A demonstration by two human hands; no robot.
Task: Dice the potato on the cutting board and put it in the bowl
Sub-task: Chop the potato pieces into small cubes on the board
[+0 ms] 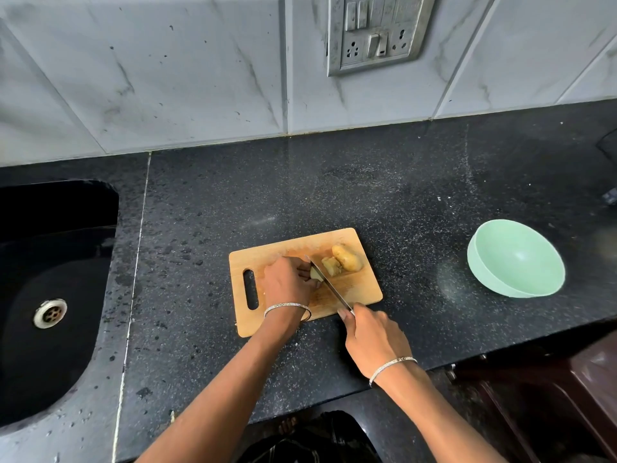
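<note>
Potato (347, 259), yellow-brown with a smooth skin, lies in rough pieces on the upper right part of the wooden cutting board (283, 248), a pale rectangular slab with rounded corners and a slot handle at its left end, set mid-frame. A smaller cut chunk (330, 265) touches the larger piece. The left hand (287, 282) arches over the board's centre, its fingers curled down onto another potato piece (315, 275), which they largely hide. The right hand (374, 335), at the board's lower right edge, grips the handle of a kitchen knife (329, 282); its thin steel blade slants up and left, set against the held piece. Each wrist wears a thin silver bangle (287, 307). A smooth mint-green bowl (480, 275) sits well apart at right on the speckled black granite countertop (400, 195). A black sink (50, 262) with a metal drain (50, 313) fills the left; a switch plate (377, 31) hangs on marbled tiles (167, 78) above.
</note>
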